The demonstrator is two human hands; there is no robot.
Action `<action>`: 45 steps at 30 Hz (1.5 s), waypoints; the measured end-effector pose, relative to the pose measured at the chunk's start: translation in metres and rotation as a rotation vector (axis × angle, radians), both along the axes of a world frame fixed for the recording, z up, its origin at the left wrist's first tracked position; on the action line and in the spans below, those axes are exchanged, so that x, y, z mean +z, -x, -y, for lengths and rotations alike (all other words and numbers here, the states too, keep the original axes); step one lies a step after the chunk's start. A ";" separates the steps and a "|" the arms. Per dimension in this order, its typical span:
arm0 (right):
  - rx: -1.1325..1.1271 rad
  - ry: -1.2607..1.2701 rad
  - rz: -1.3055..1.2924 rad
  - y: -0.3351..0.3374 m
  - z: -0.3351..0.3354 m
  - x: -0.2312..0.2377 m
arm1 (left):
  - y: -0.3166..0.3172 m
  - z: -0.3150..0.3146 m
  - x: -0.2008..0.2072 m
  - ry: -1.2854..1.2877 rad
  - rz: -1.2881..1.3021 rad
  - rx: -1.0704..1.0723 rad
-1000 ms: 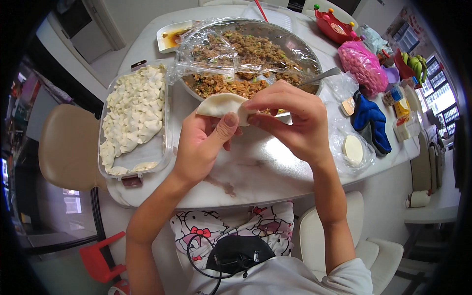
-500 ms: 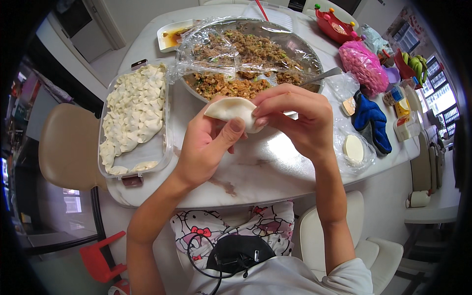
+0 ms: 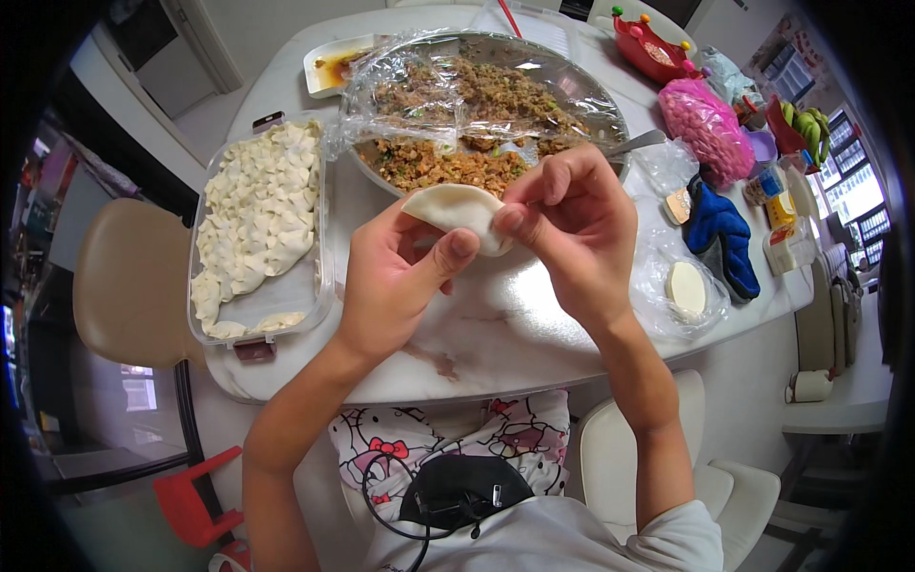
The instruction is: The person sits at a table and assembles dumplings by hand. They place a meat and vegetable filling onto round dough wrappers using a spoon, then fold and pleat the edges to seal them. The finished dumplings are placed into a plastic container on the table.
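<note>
A pale half-moon dumpling is held up over the near side of the table, between both hands. My left hand is closed around its left and lower part, thumb on the near face. At the right end, my right hand pinches the edge between thumb and fingers. Just beyond stands a large metal bowl of minced filling, partly covered with crumpled plastic wrap. On the left, a clear plastic container holds many folded dumplings.
A spoon handle sticks out of the bowl's right side. Round white wrappers lie in a plastic bag at right, near a blue cloth item and a pink bag. A white dish with brown sauce sits far left.
My right hand has turned, bringing its thumb onto the near face of the dumpling's right end. The dumpling stays in my left hand, almost unmoved.
</note>
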State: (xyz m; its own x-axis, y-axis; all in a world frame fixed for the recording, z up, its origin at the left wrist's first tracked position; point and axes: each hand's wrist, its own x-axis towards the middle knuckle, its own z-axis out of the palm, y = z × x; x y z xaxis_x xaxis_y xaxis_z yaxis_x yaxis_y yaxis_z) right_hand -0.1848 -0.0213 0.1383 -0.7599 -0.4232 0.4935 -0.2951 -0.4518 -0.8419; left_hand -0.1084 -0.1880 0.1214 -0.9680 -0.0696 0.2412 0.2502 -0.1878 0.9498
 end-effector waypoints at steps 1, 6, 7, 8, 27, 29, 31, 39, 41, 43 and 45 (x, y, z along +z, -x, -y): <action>-0.018 -0.015 -0.040 0.001 0.000 -0.001 | 0.000 0.000 0.001 0.010 0.013 0.003; -0.348 -0.252 -0.328 -0.001 0.003 0.007 | 0.002 -0.002 0.001 0.000 0.004 0.092; -0.345 -0.267 -0.380 0.002 0.001 0.007 | 0.003 -0.004 0.001 0.001 -0.002 0.117; -0.342 -0.281 -0.432 0.008 -0.002 0.006 | 0.003 -0.003 0.001 -0.005 -0.003 0.101; -0.192 -0.439 -0.559 0.010 -0.008 0.010 | 0.002 -0.002 0.003 0.138 0.037 0.041; -0.191 -0.446 -0.624 0.012 -0.007 0.012 | 0.002 -0.002 0.004 0.118 0.031 0.052; -0.143 -0.467 -0.616 0.013 -0.009 0.015 | 0.002 -0.003 0.002 0.092 -0.001 0.079; -0.055 -0.508 -0.558 0.012 -0.014 0.022 | 0.001 -0.002 0.002 0.071 0.009 0.052; -0.057 -0.486 -0.575 0.015 -0.014 0.017 | 0.000 -0.001 0.003 0.086 0.008 0.053; -0.068 -0.448 -0.570 0.015 -0.013 0.015 | 0.000 -0.001 0.004 0.097 0.001 0.048; -0.088 -0.428 -0.566 0.014 -0.010 0.015 | -0.001 -0.001 0.004 0.097 -0.017 0.048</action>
